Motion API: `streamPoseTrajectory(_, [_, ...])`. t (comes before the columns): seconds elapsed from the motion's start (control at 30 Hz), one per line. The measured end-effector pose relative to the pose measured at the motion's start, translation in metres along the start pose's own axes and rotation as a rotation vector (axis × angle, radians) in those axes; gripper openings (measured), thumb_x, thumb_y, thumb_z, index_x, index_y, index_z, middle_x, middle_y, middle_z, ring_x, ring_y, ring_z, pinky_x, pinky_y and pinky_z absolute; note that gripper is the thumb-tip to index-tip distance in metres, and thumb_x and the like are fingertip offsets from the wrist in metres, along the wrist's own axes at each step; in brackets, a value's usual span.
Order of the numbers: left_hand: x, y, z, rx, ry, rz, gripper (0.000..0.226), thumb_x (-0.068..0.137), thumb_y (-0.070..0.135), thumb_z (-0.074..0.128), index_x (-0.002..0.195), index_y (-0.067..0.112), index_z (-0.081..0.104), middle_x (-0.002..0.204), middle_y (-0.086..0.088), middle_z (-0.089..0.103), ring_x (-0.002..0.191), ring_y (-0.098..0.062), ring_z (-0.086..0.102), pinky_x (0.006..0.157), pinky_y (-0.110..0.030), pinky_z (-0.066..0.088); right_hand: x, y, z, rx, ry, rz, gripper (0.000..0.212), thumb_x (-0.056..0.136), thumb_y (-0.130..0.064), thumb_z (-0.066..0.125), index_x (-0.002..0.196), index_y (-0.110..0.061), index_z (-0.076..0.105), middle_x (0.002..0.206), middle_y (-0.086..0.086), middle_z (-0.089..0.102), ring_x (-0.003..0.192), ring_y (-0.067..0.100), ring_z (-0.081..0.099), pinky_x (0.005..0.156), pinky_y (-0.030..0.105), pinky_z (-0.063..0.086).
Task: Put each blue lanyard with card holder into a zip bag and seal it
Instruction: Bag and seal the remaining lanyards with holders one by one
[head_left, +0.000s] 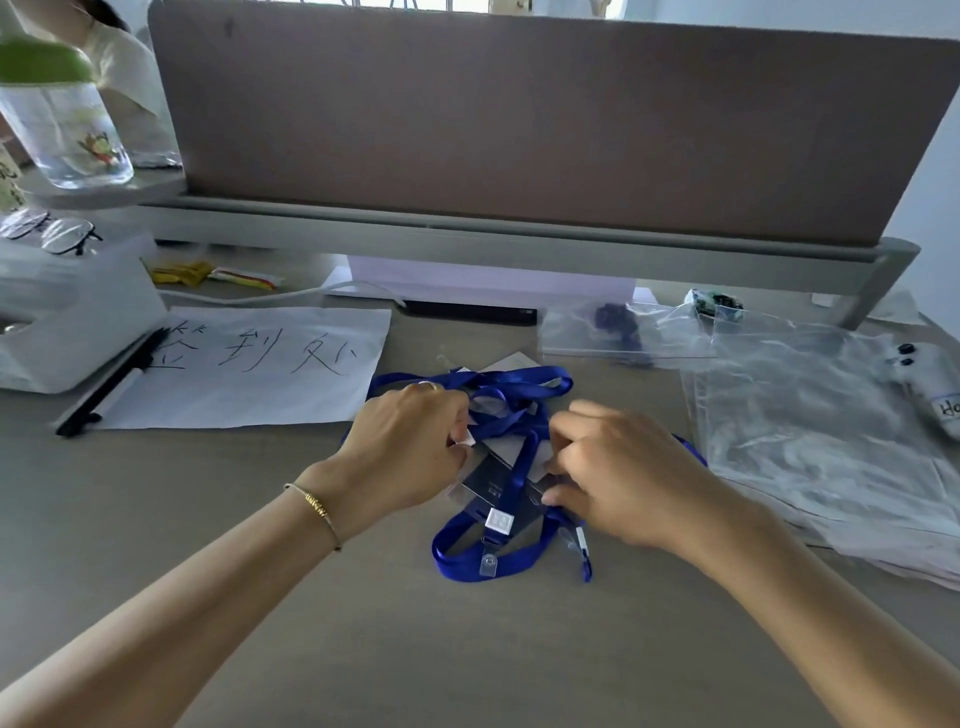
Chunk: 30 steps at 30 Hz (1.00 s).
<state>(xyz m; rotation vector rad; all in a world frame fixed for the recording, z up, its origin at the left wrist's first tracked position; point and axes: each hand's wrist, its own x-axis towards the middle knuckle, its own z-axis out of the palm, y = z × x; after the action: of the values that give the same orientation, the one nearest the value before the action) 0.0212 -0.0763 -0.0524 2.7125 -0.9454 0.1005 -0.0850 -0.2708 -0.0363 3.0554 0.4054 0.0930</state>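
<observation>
Now my left hand (410, 441) has its fingers curled closed, and between the fingertips it pinches a small white piece (466, 440) at the edge of the pile of blue lanyards (511, 421). My right hand (618, 467) is also bent over the pile, with the fingers folded down on a blue strap and on the clear card holder (493, 480) under it; whether they really squeeze it or only press on it, I cannot tell. The card holder lies flat between my two hands and has a dark card inside. At 6 o'clock from it, one strap makes a loop on the table (363, 623), with a white buckle (500, 519) and a clear plastic tab (488, 562). At 12 o'clock, more blue straps lie tangled over some white papers. On my left wrist there is a thin gold bracelet (317, 506). At 3 o'clock from the pile, a stack of clear zip bags (810, 441) lies well apart from my right hand. At 1 o'clock one more clear bag (623, 332) lies flat with something dark inside. At 10 o'clock there is a white sheet with handwriting (249, 374), and a black pen (111, 387) lies beside it.
</observation>
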Motion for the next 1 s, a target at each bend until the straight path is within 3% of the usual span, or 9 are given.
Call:
streamPoseTrajectory(0.17, [0.003,-0.002,-0.002,-0.057,0.051,0.012,0.006,0.085,0.032,0.065,0.081,0.03,0.061,0.083,0.013,0.06,0.075,-0.013,0.059,0.055,-0.02,0.038,-0.004,0.011,-0.008,0.018,0.191,-0.027,0.033,0.088,-0.038,0.053,0.077,-0.017,0.076,0.081,-0.005,0.059,0.076,0.018,0.055,0.061,0.028,0.044])
streamPoseTrajectory(0.3, [0.006,0.004,-0.01,-0.184,0.208,0.082,0.005,0.089,0.025,0.061,0.086,0.03,0.063,0.085,0.014,0.061,0.077,-0.008,0.057,0.065,-0.03,0.049,-0.005,0.021,-0.029,0.034,0.425,0.002,0.025,0.092,-0.028,0.053,0.083,-0.017,0.074,0.082,-0.004,0.062,0.077,0.02,0.056,0.061,0.032,0.047])
streamPoseTrajectory(0.43, [0.0,0.02,-0.024,-0.419,0.255,0.189,0.013,0.093,0.034,0.061,0.103,0.03,0.068,0.091,0.026,0.059,0.085,0.008,0.056,0.067,-0.008,0.041,-0.005,0.026,-0.038,0.049,0.587,0.01,0.017,0.093,-0.017,0.059,0.084,-0.014,0.073,0.086,-0.001,0.064,0.079,0.026,0.057,0.063,0.037,0.047])
streamPoseTrajectory(0.53, [-0.008,0.033,-0.028,-0.485,0.181,0.27,0.028,0.088,0.04,0.069,0.114,0.03,0.068,0.098,0.025,0.063,0.094,0.008,0.056,0.075,-0.009,0.044,-0.005,0.026,-0.039,0.167,0.62,0.001,0.015,0.093,-0.016,0.061,0.085,-0.013,0.074,0.087,-0.003,0.065,0.08,0.024,0.058,0.067,0.04,0.048])
streamPoseTrajectory(0.7, [-0.009,0.034,-0.015,-0.537,0.148,0.196,0.003,0.089,0.028,0.07,0.088,0.027,0.067,0.076,0.013,0.066,0.07,-0.007,0.059,0.062,-0.025,0.047,-0.009,0.027,-0.047,0.393,0.633,0.044,0.015,0.091,-0.024,0.066,0.101,-0.017,0.076,0.089,-0.006,0.065,0.076,0.013,0.06,0.071,0.029,0.049])
streamPoseTrajectory(0.73, [-0.007,0.032,-0.014,-0.559,0.142,0.157,0.009,0.089,0.027,0.069,0.082,0.028,0.064,0.071,0.012,0.064,0.063,-0.008,0.056,0.057,-0.024,0.045,-0.01,0.029,-0.046,0.405,0.637,0.085,0.014,0.09,-0.025,0.068,0.102,-0.019,0.074,0.087,-0.007,0.064,0.075,0.011,0.059,0.071,0.026,0.048])
streamPoseTrajectory(0.8, [-0.003,0.026,-0.013,-0.627,0.12,0.08,0.016,0.091,0.026,0.067,0.076,0.027,0.061,0.066,0.007,0.063,0.054,-0.008,0.052,0.05,-0.02,0.039,-0.015,0.033,-0.042,0.387,0.594,0.171,0.004,0.088,-0.02,0.07,0.09,-0.023,0.071,0.079,-0.009,0.063,0.071,0.009,0.058,0.068,0.03,0.049])
streamPoseTrajectory(0.9, [0.004,0.017,-0.011,-0.699,0.098,-0.05,0.017,0.093,0.027,0.065,0.082,0.013,0.064,0.074,-0.009,0.067,0.059,-0.021,0.058,0.048,-0.019,0.037,-0.027,0.023,-0.027,0.358,0.275,0.182,0.006,0.087,-0.025,0.072,0.081,-0.025,0.07,0.069,-0.01,0.063,0.063,0.006,0.058,0.062,0.032,0.048])
streamPoseTrajectory(1.0, [0.006,0.015,-0.009,-0.733,0.093,-0.123,0.02,0.094,0.027,0.064,0.087,0.008,0.066,0.076,-0.011,0.066,0.054,-0.008,0.053,0.046,-0.013,0.035,-0.039,-0.001,-0.015,0.365,-0.025,0.149,0.017,0.086,-0.047,0.071,0.09,-0.031,0.069,0.068,-0.013,0.063,0.064,0.003,0.058,0.061,0.023,0.045])
